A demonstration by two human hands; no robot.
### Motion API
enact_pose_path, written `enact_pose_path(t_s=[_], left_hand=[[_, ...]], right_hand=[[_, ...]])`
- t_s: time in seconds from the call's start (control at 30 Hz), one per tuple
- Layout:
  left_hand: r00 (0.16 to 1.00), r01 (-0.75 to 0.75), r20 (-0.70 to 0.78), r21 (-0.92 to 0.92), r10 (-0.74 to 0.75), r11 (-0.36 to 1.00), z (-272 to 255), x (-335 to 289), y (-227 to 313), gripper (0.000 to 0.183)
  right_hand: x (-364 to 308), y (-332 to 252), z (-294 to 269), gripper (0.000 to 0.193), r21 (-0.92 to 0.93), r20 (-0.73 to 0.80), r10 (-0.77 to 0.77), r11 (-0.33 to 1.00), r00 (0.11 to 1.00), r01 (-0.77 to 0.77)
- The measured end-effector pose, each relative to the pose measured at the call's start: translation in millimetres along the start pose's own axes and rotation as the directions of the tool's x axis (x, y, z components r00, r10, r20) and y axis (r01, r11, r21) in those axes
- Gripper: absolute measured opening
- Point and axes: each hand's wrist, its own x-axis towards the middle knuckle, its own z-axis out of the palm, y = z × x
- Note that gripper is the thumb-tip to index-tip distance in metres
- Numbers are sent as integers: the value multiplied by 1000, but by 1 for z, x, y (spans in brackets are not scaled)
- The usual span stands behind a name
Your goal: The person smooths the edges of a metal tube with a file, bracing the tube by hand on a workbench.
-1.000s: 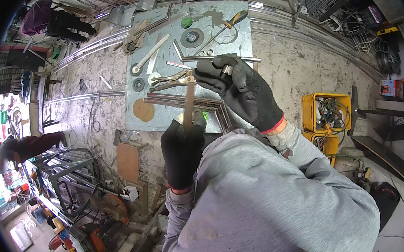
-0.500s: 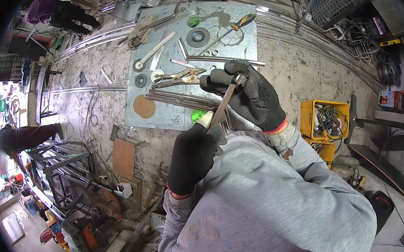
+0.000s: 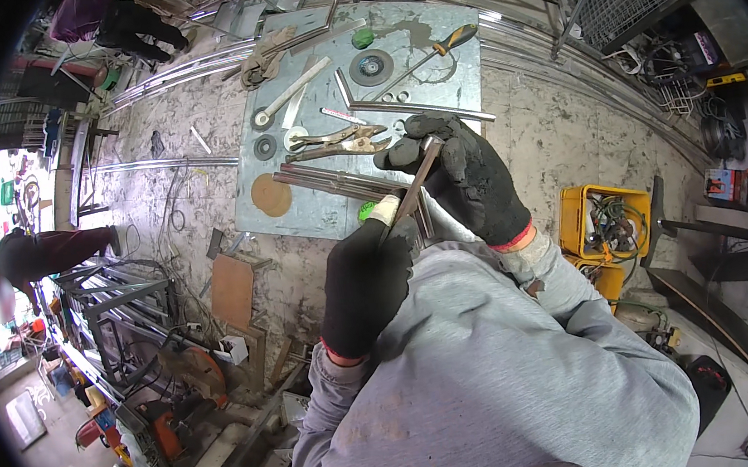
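Note:
My left hand (image 3: 366,284), in a black glove, is closed round the lower part of a flat, narrow metal file (image 3: 420,181), its thumb tip bare of black. The file slants up to the right. At its upper end is a small shiny metal ring (image 3: 430,142), pinched in the fingers of my right hand (image 3: 470,178), also black-gloved. File and ring seem to touch; the fingers partly hide the ring. Beyond the hands, square metal tubes (image 3: 332,179) lie on a grey metal sheet (image 3: 296,227), with locking pliers (image 3: 341,139) close by.
On the sheet also lie a screwdriver (image 3: 428,54), a grinding disc (image 3: 370,67), a wrench (image 3: 291,92), a brown disc (image 3: 271,196) and several small rings. A yellow crate (image 3: 576,221) of cables stands right. A cut-off saw (image 3: 202,375) is at lower left; two people are farther off.
The file has slid up and right, its end now over the ring. My right hand has turned the ring slightly. Both hands keep their grip.

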Motion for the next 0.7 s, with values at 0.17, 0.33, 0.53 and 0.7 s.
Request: enact_pose_path(t_s=[0.17,0.33,0.53,0.7], left_hand=[[999,39,-6,-38,-39,999,3,1,5,9],[993,-114,-30,111,118,987,6,2,-4,12],[996,41,-79,-68,-47,997,9,3,6,18],[993,79,-82,-64,-84,995,5,3,4,21]], right_hand=[[1,-1,4,63,56,-24,-36,998,999,37],[-1,1,3,75,26,-54,17,1000,998,-15],[-1,1,4,69,97,-71,22,995,997,-15],[-2,1,-2,72,159,-73,88,984,993,-75]])
